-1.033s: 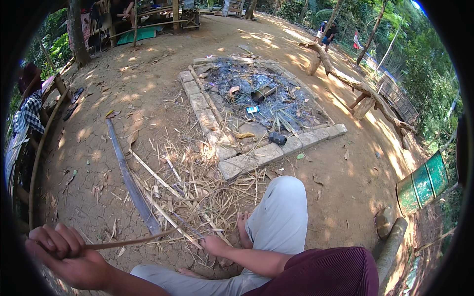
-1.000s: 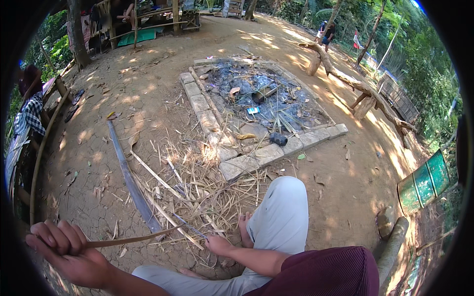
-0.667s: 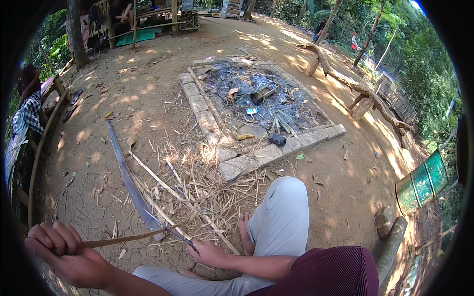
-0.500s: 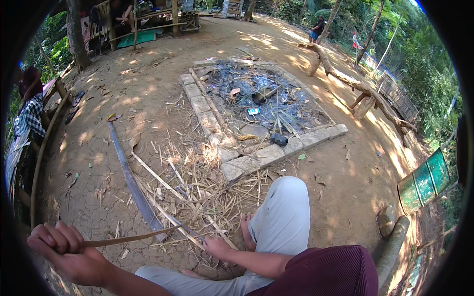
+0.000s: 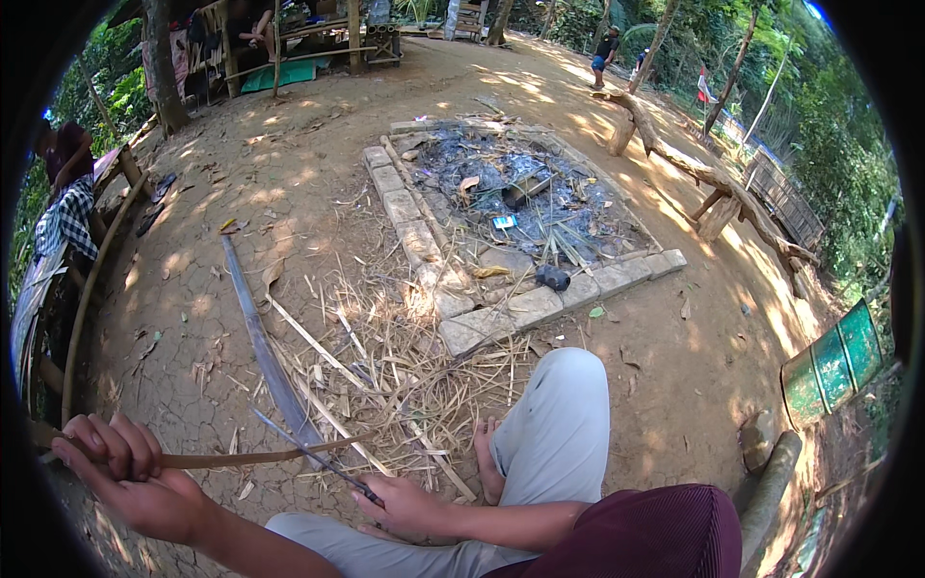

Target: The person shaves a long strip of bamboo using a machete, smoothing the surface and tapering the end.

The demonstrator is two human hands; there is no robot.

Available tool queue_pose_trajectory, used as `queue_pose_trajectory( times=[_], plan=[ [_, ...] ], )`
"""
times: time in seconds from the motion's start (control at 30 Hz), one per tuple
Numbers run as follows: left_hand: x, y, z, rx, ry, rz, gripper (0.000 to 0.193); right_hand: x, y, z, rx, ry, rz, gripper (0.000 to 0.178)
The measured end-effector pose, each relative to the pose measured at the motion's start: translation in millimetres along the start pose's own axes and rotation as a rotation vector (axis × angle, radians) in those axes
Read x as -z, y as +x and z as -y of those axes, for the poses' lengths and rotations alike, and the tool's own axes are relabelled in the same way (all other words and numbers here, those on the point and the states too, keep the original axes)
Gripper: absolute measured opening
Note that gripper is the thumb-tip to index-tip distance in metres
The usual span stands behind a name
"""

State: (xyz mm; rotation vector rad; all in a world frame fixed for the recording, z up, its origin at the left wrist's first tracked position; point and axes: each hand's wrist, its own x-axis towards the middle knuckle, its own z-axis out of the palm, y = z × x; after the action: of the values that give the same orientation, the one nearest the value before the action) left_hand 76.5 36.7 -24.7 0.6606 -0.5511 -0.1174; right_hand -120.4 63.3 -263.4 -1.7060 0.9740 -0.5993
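Knife (image 5: pixel 333 469) shifted leftward; brick-edged pit (image 5: pixel 416 243) holds ash (image 5: pixel 576 200).

Outdoors, cracked dirt floor (image 5: pixel 169 385) w/ sun patches (image 5: pixel 525 87) & shade. Brick rim (image 5: pixel 419 244) round ash pit (image 5: pixel 617 217), approx. ctr. Log bench (image 5: pixel 711 177) & green drum (image 5: pixel 832 364) on R; trees (image 5: pixel 166 72) at back L.

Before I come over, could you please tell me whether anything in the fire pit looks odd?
Yes: a small blue-and-white item lies inside the block border, its bright, unburnt-looking colour standing out against the grey ash.
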Motion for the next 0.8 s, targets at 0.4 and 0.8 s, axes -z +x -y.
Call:
queue_pose_trajectory(
  times=[0.4, 0.8],
  plan=[
    [-6.7, -23.4, -4.2, 0.026, -0.118, 0.19, 0.038, 16.3, 0.7, -20.0, -0.093, -0.106, 0.055, 0.023],
    [-1.0, -20.3, 3.0, -0.035, -0.083, 0.371, 0.037, -6.5, 11.6, -161.8, -0.296, -0.329, 0.019, 0.031]
  ],
)
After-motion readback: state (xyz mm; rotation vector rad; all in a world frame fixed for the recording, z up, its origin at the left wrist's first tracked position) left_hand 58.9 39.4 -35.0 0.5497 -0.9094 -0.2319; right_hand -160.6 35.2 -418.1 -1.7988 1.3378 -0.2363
